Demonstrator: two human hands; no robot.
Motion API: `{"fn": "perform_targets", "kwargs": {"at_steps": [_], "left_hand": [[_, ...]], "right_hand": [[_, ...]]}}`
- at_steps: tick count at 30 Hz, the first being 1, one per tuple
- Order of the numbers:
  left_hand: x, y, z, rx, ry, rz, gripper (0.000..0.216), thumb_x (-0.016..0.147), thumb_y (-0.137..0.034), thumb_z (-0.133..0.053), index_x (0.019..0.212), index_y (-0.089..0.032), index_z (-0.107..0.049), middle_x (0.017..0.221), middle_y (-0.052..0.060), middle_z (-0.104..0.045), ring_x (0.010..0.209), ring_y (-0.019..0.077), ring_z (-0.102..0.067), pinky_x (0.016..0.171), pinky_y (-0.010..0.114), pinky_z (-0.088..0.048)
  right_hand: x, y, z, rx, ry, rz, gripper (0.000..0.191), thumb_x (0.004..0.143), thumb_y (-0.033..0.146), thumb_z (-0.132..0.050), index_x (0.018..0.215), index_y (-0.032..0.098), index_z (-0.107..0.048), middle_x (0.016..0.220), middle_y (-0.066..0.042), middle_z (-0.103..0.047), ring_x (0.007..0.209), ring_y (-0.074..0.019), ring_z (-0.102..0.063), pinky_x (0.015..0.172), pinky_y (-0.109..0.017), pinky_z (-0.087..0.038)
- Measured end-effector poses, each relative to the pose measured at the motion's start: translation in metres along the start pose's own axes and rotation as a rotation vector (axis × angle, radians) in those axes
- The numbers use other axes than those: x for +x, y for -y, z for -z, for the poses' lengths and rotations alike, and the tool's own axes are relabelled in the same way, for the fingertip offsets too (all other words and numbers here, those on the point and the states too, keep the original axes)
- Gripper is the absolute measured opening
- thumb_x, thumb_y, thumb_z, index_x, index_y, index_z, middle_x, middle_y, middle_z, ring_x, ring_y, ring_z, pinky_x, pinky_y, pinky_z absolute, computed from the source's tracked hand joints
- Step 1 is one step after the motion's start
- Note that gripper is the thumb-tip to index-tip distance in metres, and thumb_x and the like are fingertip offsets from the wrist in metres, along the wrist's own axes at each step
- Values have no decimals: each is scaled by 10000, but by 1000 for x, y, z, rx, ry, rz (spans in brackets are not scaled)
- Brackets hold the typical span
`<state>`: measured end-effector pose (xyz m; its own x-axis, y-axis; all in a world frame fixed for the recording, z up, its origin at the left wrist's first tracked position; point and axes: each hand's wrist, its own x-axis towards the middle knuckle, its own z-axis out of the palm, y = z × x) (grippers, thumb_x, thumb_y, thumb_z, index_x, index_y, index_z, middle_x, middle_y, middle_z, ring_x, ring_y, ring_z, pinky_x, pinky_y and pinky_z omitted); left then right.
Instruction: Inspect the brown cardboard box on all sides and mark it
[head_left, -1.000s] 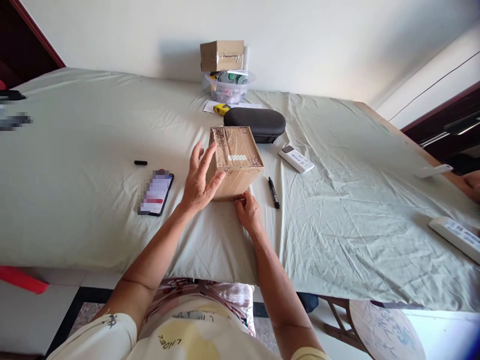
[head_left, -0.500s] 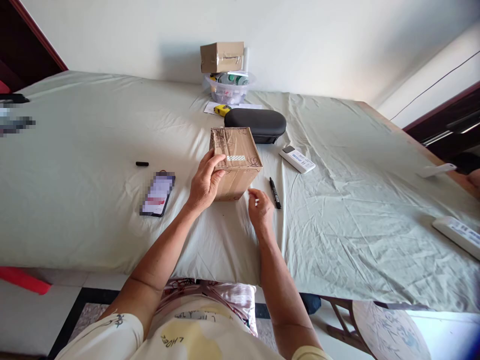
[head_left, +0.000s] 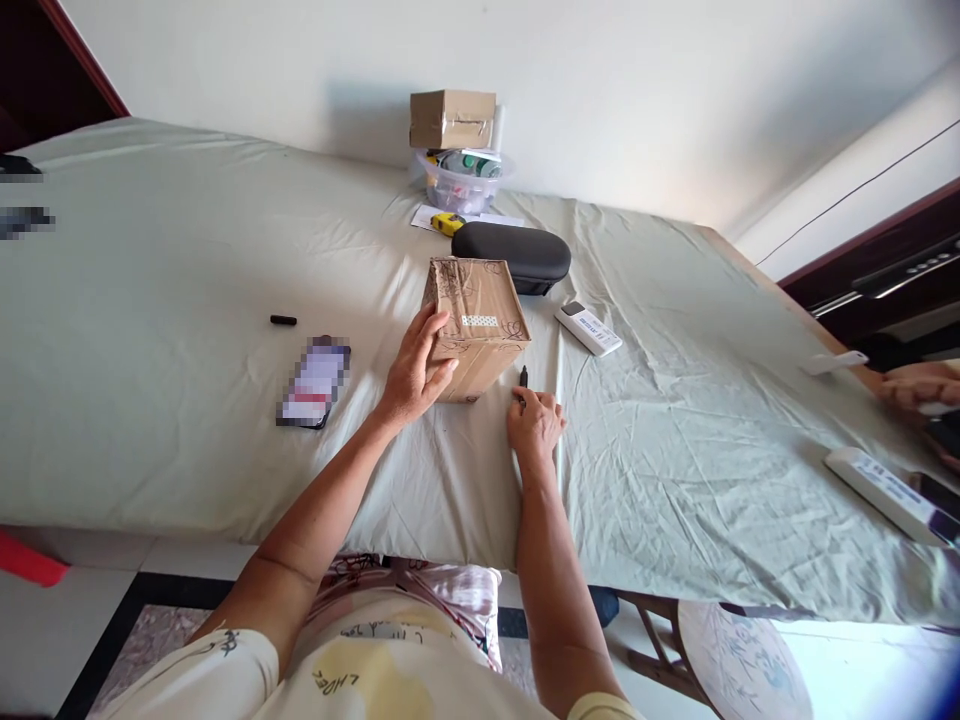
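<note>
A brown cardboard box [head_left: 480,365] stands upright on the cloth, with dark scribbles and a white dotted strip on its top. My left hand [head_left: 415,370] is closed on the box's left side, fingers over the top edge and thumb on the near face. To the right of the box, my right hand [head_left: 535,424] is closed around a black marker [head_left: 523,378]. The marker's tip points away from me, and its rear part is hidden under the fingers. Left of the box lies a small black cap [head_left: 283,320], with a phone [head_left: 315,382] nearer to me.
Behind the box are a black zip case [head_left: 514,252], a yellow tape measure [head_left: 448,223] and a plastic tub [head_left: 463,188] topped by a smaller box [head_left: 452,118]. White devices [head_left: 589,329] lie to the right. Another person's hand [head_left: 921,388] shows at the right edge.
My right hand has moved from beside the box's lower corner onto the marker and taken hold of it. My left hand stays on the box, its thumb slightly lower. The view has shifted slightly.
</note>
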<state>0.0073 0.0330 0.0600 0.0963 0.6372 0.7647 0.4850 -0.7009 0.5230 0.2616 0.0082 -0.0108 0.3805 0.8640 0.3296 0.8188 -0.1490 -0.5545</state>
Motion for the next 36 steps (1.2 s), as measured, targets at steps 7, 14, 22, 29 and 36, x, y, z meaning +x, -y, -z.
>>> {"fn": "perform_targets", "kwargs": {"at_steps": [7,14,22,29,36], "left_hand": [[1,1,0,-53,-8,-12,610,1099,-546,-444,1637,-306,-287,1689,158,-422,1602,269,-420,1284,438,-428],[0,3,-1,-96,24,15,670,1069,-579,-501,1647,-332,-268,1735,124,-355,1603,283,-404,1287,435,-412],[1,4,-1,-79,1,23,680,1046,-576,-541,1628,-318,-303,1713,123,-390,1594,295,-417,1299,454,-395],[1,6,-1,-78,21,8,676,1050,-514,-546,1638,-308,-282,1724,123,-384,1614,293,-390,1315,457,-378],[2,7,0,-77,47,49,758,1008,-538,-629,1642,-318,-276,1734,121,-369,1614,312,-389,1328,471,-357]], "right_hand": [[-3,24,8,256,-79,-16,594,795,409,-737,1340,187,-658,1203,-156,-654,1169,-329,-602,1070,-566,-479],[-15,49,25,527,-307,245,878,856,572,-728,1596,297,-343,1493,-151,-494,1390,-339,-564,1089,-567,-529],[-52,89,42,493,-480,785,399,1004,317,-620,1395,317,-536,1114,-75,-576,1022,-240,-639,879,-443,-579],[-59,111,45,454,-290,906,467,998,213,-628,1433,355,-536,1107,-52,-642,1006,-219,-655,884,-408,-544],[-61,112,42,448,-234,904,294,999,236,-617,1288,267,-580,1011,-60,-664,924,-218,-666,866,-412,-531]]}}
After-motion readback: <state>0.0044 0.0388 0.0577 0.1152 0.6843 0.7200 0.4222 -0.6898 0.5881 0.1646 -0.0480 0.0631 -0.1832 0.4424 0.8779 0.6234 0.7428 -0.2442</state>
